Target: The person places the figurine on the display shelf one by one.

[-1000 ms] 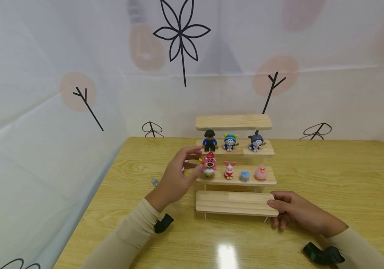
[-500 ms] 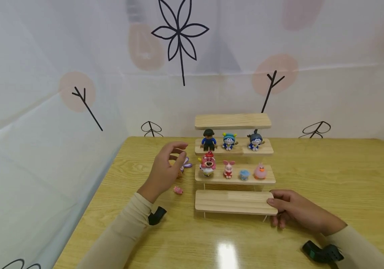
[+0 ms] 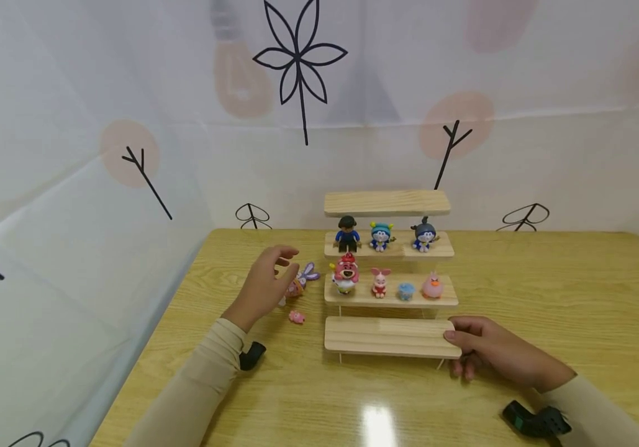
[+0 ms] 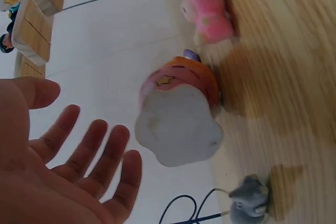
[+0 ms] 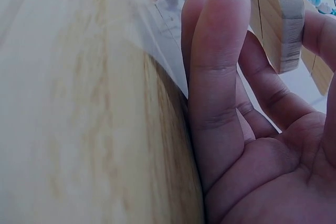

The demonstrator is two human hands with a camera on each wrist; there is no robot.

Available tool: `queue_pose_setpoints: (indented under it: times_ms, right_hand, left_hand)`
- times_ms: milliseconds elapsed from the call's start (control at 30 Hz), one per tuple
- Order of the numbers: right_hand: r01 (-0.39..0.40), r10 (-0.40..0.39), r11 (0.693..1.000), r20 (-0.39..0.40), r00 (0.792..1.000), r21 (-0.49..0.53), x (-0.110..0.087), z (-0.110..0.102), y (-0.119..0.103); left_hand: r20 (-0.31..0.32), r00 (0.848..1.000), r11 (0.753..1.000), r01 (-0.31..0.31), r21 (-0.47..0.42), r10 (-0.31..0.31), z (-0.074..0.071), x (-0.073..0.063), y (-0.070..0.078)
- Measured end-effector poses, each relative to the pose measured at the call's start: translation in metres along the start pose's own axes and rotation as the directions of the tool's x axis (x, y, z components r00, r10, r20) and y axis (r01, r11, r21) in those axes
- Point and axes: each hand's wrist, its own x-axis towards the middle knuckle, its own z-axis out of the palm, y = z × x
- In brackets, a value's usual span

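Head view: we count one wooden stand [image 3: 387, 202] with four boards, on one bench [image 3: 548, 292]. On the second board from the top are three toys: one doll [image 3: 347, 236] in blue and black, one teal-hat toy [image 3: 381, 238] and one gray-hat toy [image 3: 424, 238]. On the third board we count four: one pink bear [image 3: 346, 274] in a red hat, one little pig [image 3: 379, 285], one tiny blue toy [image 3: 405, 292] and one pink bird [image 3: 433, 287]. Left of the stand we see two more on the bench: one purple-eared toy [image 3: 297, 287], partly behind our left hand [image 3: 261, 284], and one small pink toy [image 3: 297, 317], closer to us. Our left hand is up over the bench with loose, bent fingers. Our right hand [image 3: 500, 351] pinches the right end of the bottom board [image 3: 386, 337].

Left wrist view: our left hand has its fingers spread wide, with nothing in them. Near the fingertips, the purple-eared toy lies on its side with its white bottom facing us. We count three toys on the bench: that one, the small pink toy and one gray toy [image 4: 249, 200].

Right wrist view: our right hand holds the bottom board between thumb and fingers, low by the bench. Past it we see bits of toys, too cut off to count.
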Motion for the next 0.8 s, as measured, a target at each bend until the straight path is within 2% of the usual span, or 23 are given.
queue_pose_setpoints:
  times_ms: [133,333,600,800]
  right_hand:
    - [-0.012,0.012,1.000,-0.006,1.000,-0.016,-0.001,0.000,0.002]
    - [-0.012,0.012,0.999,-0.017,1.000,-0.033,-0.001,0.001,0.001]
    - [-0.013,0.013,1.000,-0.012,1.000,-0.023,-0.002,0.001,0.000]
    - [-0.018,0.017,0.999,-0.021,1.000,-0.034,-0.001,0.002,-0.002]
  left_hand:
    - [0.060,0.993,0.994,0.104,0.040,-0.106,0.001,0.000,-0.007]
    - [0.107,0.971,0.976,0.204,0.082,-0.212,0.003,0.001,-0.015]
    - [0.168,0.951,0.963,0.238,0.130,-0.258,0.008,0.002,-0.024]
    - [0.174,0.952,0.962,0.224,0.156,-0.250,0.010,0.002,-0.027]
